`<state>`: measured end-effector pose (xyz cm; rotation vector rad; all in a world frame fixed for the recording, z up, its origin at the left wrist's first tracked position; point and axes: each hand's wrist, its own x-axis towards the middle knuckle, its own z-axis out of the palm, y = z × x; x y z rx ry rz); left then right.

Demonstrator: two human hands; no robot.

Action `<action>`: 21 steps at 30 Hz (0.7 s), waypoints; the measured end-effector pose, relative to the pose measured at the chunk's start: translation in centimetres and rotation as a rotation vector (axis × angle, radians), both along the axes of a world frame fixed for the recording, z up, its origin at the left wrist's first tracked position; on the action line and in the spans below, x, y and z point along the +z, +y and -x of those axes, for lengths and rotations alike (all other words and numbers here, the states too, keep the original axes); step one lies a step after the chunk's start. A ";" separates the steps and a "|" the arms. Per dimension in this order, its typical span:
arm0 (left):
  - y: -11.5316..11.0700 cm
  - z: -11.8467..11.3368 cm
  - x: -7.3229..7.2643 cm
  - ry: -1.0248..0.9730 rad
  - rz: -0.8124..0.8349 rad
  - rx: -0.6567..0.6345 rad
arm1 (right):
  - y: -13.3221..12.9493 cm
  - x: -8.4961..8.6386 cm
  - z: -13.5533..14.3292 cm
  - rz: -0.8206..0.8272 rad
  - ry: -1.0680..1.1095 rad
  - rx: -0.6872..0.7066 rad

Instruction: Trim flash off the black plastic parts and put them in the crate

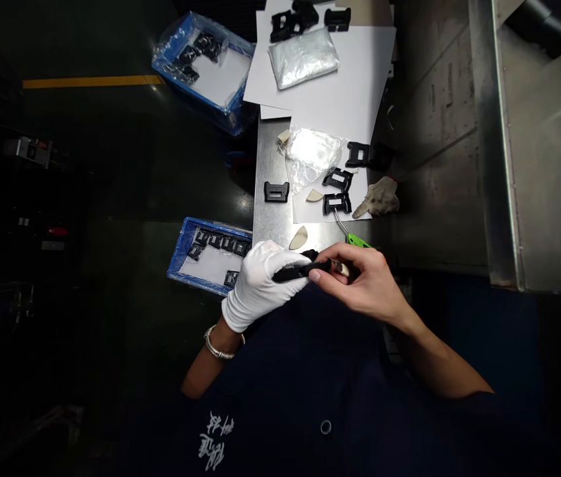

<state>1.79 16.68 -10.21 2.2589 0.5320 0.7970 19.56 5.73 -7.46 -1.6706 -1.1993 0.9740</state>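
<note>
My left hand [259,281], in a white glove, is closed around a black plastic part [291,271] in front of my chest. My bare right hand [365,281] is closed at the part's right end, its thumb near the edge. In its fingers sits a small pale-handled tool [342,268] with a bit of metal showing; its exact kind is mostly hidden. Just beyond the hands lie a pale wedge-shaped piece [299,238] and a green-handled hook tool [357,241]. The hook tool's metal shaft reaches toward a black plastic frame [336,203].
A metal bench [271,152] carries white paper [344,86], clear plastic bags [314,151], a wrapped packet [305,58], a soiled glove [379,197] and several black frames. Two blue bins [177,265] [165,63] with black parts stand left. A metal cabinet edge [496,165] rises right.
</note>
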 end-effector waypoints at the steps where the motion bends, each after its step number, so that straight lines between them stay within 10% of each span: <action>1: 0.0 0.0 -0.1 0.018 -0.010 0.004 | 0.0 0.0 0.1 0.007 -0.010 -0.010; 21: -0.6 -0.6 -1.2 0.175 -0.089 0.037 | 0.5 -2.2 0.3 0.053 -0.053 -0.106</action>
